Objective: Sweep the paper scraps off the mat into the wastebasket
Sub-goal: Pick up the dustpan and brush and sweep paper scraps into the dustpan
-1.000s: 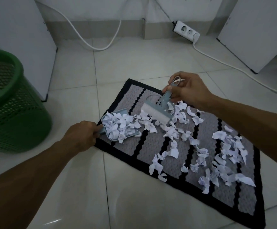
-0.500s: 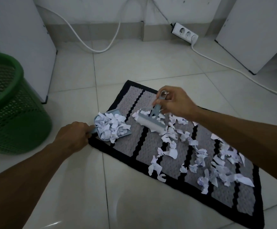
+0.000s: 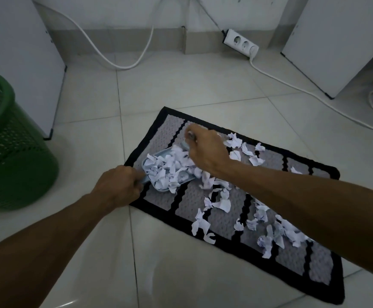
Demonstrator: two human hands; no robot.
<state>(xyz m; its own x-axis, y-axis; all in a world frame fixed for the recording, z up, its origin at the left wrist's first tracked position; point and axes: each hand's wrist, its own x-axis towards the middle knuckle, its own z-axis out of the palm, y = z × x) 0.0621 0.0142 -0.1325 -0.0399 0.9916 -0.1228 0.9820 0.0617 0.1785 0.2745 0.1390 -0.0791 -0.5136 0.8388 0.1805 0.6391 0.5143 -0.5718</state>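
Brush swept to dustpan [image 3: 146,162] — right hand [image 3: 206,150] over it | left hand [image 3: 120,185] fisted

A white power strip [image 3: 240,42] lies on the pale tiled floor [image 3: 181,85] against the wall, one plug in its right end. White cables [image 3: 114,63] loop across the tiles. White cabinet panels [image 3: 341,41] stand at both sides.

Home floor: tiles [image 3: 181,85], mat [image 3: 163,138], power strip [image 3: 240,42].
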